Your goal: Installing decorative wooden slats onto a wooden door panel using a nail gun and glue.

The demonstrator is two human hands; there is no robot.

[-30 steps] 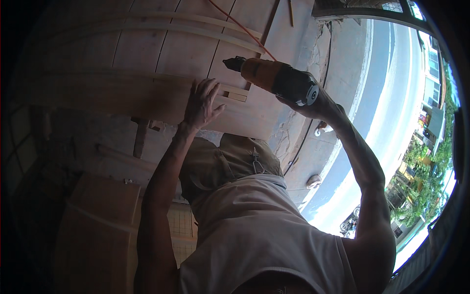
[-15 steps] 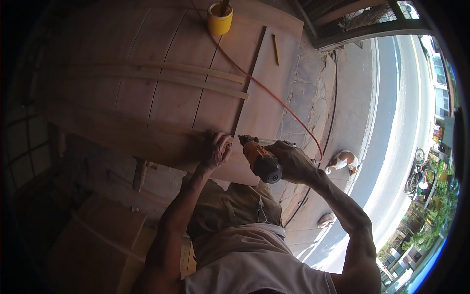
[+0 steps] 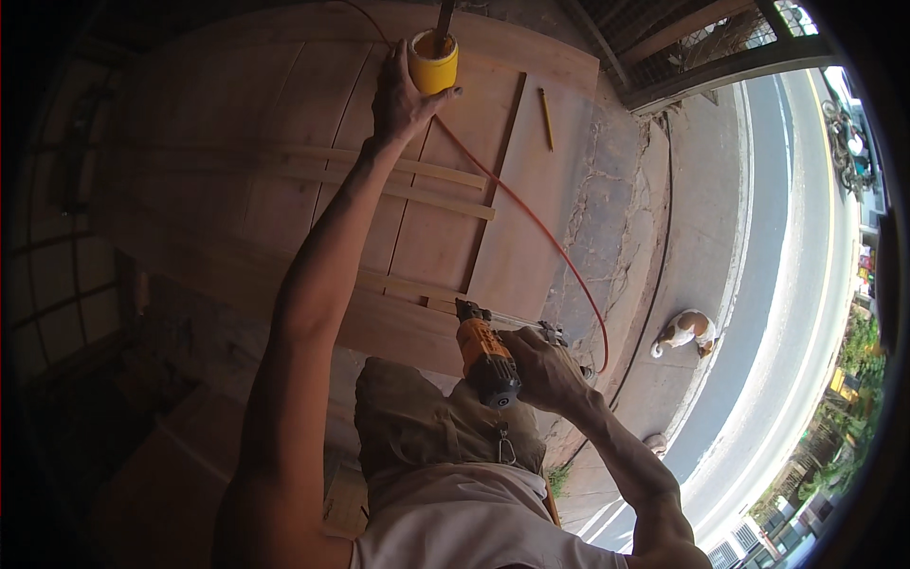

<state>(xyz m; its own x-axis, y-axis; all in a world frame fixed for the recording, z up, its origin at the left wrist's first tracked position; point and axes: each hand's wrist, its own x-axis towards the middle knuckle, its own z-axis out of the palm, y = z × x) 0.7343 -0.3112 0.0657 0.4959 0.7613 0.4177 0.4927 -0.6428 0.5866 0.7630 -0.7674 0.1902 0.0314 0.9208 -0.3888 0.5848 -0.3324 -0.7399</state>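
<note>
Since the earlier frame, the left hand [image 3: 403, 95] has left the boards by the drill and stretched far up the wooden panel [image 3: 284, 190], fingers curled around the yellow pot [image 3: 433, 62]. Right hand [image 3: 545, 370] grips the orange drill [image 3: 485, 356] near the body.

Head-worn fisheye view, steeply downward, close.
</note>
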